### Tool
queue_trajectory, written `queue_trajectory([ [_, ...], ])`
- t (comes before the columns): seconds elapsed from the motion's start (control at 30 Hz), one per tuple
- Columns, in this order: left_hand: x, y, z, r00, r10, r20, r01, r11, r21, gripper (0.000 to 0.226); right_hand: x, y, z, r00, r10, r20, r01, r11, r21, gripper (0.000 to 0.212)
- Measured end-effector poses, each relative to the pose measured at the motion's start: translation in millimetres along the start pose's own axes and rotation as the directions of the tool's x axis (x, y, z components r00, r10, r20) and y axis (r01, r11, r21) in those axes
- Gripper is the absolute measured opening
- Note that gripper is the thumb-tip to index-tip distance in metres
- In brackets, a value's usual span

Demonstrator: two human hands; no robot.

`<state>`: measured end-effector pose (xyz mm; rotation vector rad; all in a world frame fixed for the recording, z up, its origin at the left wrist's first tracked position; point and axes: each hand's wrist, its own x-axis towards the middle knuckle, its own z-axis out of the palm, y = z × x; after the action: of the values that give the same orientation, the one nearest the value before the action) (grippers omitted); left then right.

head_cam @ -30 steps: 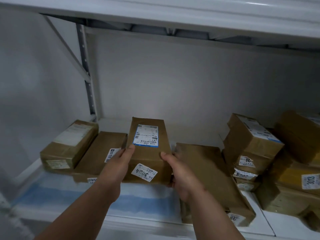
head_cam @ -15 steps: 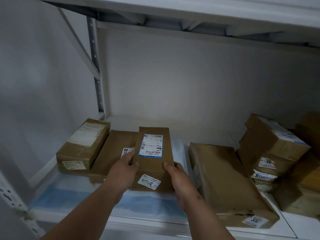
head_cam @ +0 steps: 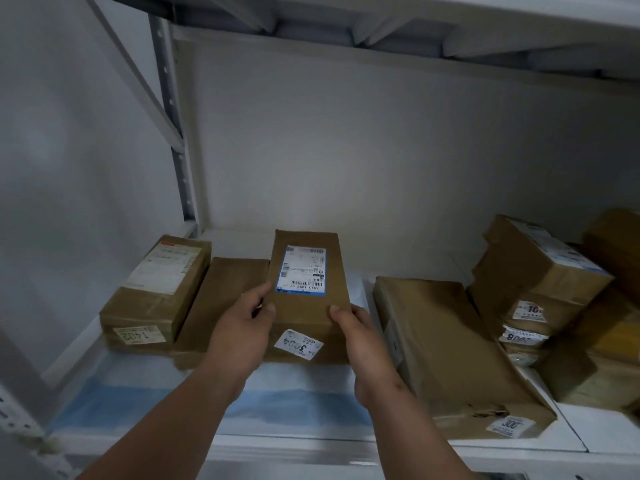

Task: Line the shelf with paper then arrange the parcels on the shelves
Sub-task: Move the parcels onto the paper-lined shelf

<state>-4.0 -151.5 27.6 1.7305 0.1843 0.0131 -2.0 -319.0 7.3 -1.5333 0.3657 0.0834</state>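
Both your hands, left hand and right hand, gripped the labelled parcel on the paper-lined shelf, mid-arranging; next move likely called for snugging it beside the flat parcel.

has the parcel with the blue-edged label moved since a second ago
Yes. The parcel with the blue-edged label has gone down and left toward the flat brown parcel, and now sits against it, leaving a gap to the large parcel.

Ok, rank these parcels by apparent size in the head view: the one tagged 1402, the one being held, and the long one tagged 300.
1. Long parcel tagged 300, clearly largest, though nearest the camera.
2. and 3. Held parcel and parcel tagged 1402 look about alike; no clear ranking.
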Motion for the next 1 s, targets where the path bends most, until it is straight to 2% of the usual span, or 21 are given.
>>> queue_trajectory([
  [0.17,0,13,-15,0.981,0.118,-0.154,-0.123,0.992,-0.026,0.039,0,-10,21,0.995,-0.073,0.067,0.072,0.997,0.016,0.035],
  [0.27,0,13,-31,0.948,0.186,-0.259,-0.169,0.982,0.089,0.037,-1,-14,41,0.99,-0.067,0.128,0.069,0.997,-0.017,0.042],
  [0.37,2,9,-49,0.92,0.252,-0.3,-0.176,0.95,0.259,0.035,-5,-16,62,0.981,-0.057,0.183,0.072,0.995,-0.074,0.046],
  [0.47,6,1,-68,0.903,0.318,-0.29,-0.156,0.869,0.469,0.039,-8,-14,79,0.975,-0.046,0.218,0.08,0.986,-0.149,0.055],
  [0.57,8,-7,-78,0.921,0.278,-0.272,-0.014,0.724,0.69,0.043,-13,-9,88,0.959,-0.024,0.282,0.093,0.968,-0.234,0.06],
  [0.8,1,-1,-73,0.946,0.224,-0.234,0.02,0.681,0.732,0.051,-17,-14,85,0.955,-0.03,0.293,0.117,0.953,-0.281,0.055],
  [0.9,-7,9,-60,0.915,0.337,-0.22,-0.066,0.666,0.743,0.052,-13,-15,78,0.977,-0.074,0.2,0.138,0.935,-0.327,0.064],
  [1.0,-7,15,-37,0.88,0.463,-0.103,-0.251,0.639,0.727,0.046,-8,-19,56,0.977,-0.199,0.076,0.212,0.892,-0.398,0.056],
])
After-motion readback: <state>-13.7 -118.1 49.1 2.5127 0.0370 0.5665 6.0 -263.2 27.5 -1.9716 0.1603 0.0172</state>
